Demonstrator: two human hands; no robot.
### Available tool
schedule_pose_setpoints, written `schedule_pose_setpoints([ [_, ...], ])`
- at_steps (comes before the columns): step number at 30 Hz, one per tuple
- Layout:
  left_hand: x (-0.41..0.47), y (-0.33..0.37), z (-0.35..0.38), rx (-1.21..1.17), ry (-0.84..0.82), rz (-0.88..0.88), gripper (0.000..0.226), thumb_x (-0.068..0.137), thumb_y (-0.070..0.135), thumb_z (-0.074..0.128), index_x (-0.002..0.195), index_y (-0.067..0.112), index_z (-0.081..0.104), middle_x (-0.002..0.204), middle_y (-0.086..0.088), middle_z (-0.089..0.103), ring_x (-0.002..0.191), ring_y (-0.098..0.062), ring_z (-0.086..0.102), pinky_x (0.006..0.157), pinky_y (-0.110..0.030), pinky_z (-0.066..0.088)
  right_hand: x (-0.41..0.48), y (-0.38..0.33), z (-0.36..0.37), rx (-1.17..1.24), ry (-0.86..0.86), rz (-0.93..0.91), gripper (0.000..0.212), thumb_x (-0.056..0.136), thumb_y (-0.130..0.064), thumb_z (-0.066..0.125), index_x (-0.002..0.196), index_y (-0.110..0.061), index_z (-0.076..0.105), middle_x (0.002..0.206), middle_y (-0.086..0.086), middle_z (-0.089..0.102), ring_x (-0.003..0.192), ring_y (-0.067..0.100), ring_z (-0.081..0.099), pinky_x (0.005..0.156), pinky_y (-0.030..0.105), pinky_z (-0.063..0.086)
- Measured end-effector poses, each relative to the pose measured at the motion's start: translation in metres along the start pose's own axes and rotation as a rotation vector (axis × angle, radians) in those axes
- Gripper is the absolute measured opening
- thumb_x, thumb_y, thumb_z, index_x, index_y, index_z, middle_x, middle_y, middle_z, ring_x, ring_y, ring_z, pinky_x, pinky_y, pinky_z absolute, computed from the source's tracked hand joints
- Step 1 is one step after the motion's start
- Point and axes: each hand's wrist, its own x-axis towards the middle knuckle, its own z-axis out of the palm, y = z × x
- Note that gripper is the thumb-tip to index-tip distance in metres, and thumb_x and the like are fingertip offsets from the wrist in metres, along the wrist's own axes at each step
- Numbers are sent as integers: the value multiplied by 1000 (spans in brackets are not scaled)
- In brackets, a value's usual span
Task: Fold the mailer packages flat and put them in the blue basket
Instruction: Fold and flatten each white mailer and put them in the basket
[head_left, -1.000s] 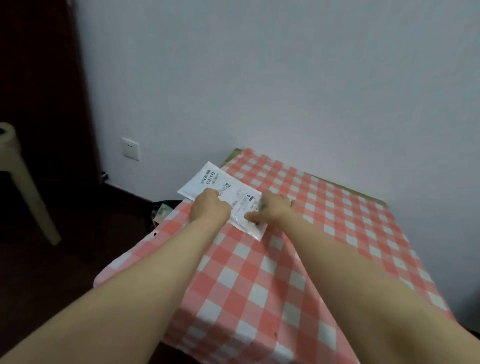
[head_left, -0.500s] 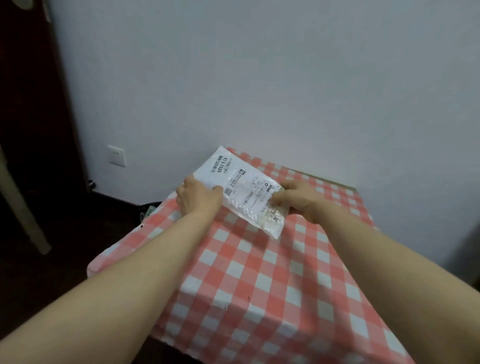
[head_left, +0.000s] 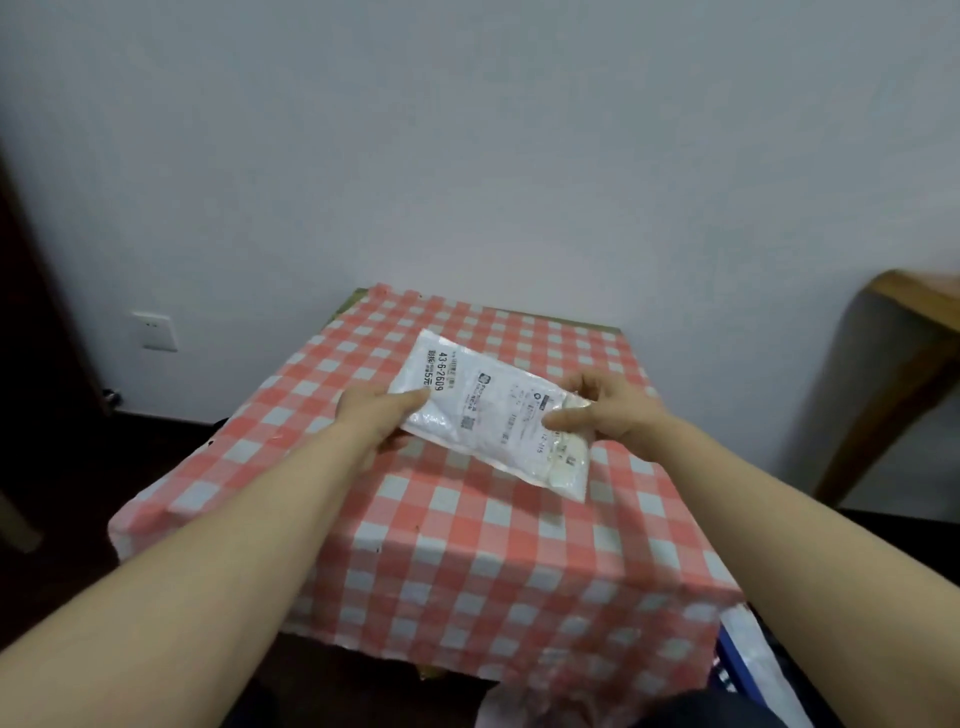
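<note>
A white mailer package (head_left: 488, 415) with a printed label is held above a table draped in a red-and-white checked cloth (head_left: 467, 545). Its near-left edge is pinched by the left hand (head_left: 371, 415), thumb laid on top, while its right end is grasped by the right hand (head_left: 605, 410), thumb pressed across the label. Part of a blue basket (head_left: 730, 670) is seen at the table's lower right corner, beside the right forearm.
</note>
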Motion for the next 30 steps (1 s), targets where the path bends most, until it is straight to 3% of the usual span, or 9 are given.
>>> schedule_pose_setpoints([
  [3, -6, -2, 0, 249, -10, -33, 38, 81, 23, 74, 110, 2, 62, 88, -8, 65, 65, -17, 59, 51, -25, 46, -2, 7, -1, -18, -29, 46, 44, 69, -8, 82, 107, -12, 59, 111, 15, 65, 93, 29, 67, 85, 45, 54],
  [5, -10, -7, 4, 637, 79, 45, 47, 81, 25, 73, 120, 6, 55, 107, -10, 61, 91, -23, 60, 74, -32, 52, -1, 10, 6, -343, 17, 17, 49, 71, -21, 82, 115, -19, 60, 118, 3, 58, 106, 21, 58, 90, 36, 49],
  [7, -14, -12, 9, 897, 206, 315, 54, 84, 22, 68, 133, 15, 47, 133, -9, 49, 122, -26, 46, 99, -38, 41, 2, 10, 18, -575, 168, -130, 43, 76, -28, 76, 116, -24, 63, 125, -3, 53, 118, 17, 49, 97, 33, 42],
  [10, -13, -15, 22, 943, 13, 624, 37, 93, 13, 54, 129, 16, 55, 139, -3, 48, 129, -20, 42, 106, -34, 33, 3, 0, 41, -680, 79, -241, 29, 84, -28, 69, 112, -20, 68, 124, -2, 57, 116, 17, 51, 95, 31, 41],
  [13, -8, -22, 34, 1245, -242, 630, 29, 96, 13, 45, 123, 8, 53, 131, -7, 50, 128, -25, 41, 98, -34, 36, 13, 4, 64, -887, -131, -194, 13, 87, -32, 64, 79, -24, 59, 101, 2, 57, 97, 23, 53, 78, 31, 41],
  [15, -2, -26, 36, 1367, -328, 567, 34, 98, 15, 40, 132, 10, 45, 135, -8, 46, 129, -27, 39, 98, -38, 39, 19, 14, 74, -936, -161, -144, 28, 88, -29, 62, 67, -22, 45, 88, 1, 54, 85, 22, 51, 71, 31, 40],
  [19, 4, -33, 36, 1412, -251, 652, 30, 97, 20, 46, 125, 13, 55, 124, -8, 55, 113, -26, 50, 91, -36, 43, 21, 21, 83, -921, -44, -189, 20, 88, -22, 60, 103, -11, 67, 102, 4, 64, 95, 24, 59, 84, 38, 48],
  [24, 7, -35, 42, 1414, -199, 676, 27, 96, 18, 45, 120, 15, 58, 122, -7, 56, 114, -26, 48, 92, -36, 41, 21, 26, 85, -857, 3, -239, 17, 87, -14, 61, 103, -11, 64, 107, 7, 60, 99, 26, 56, 83, 37, 46],
  [30, -1, -33, 43, 1156, -222, 843, 31, 93, 15, 50, 122, 15, 58, 124, 2, 53, 121, -19, 43, 98, -32, 40, 9, 19, 56, -688, 118, -133, 49, 74, -44, 76, 110, -18, 57, 108, -5, 48, 102, 15, 47, 90, 31, 43],
])
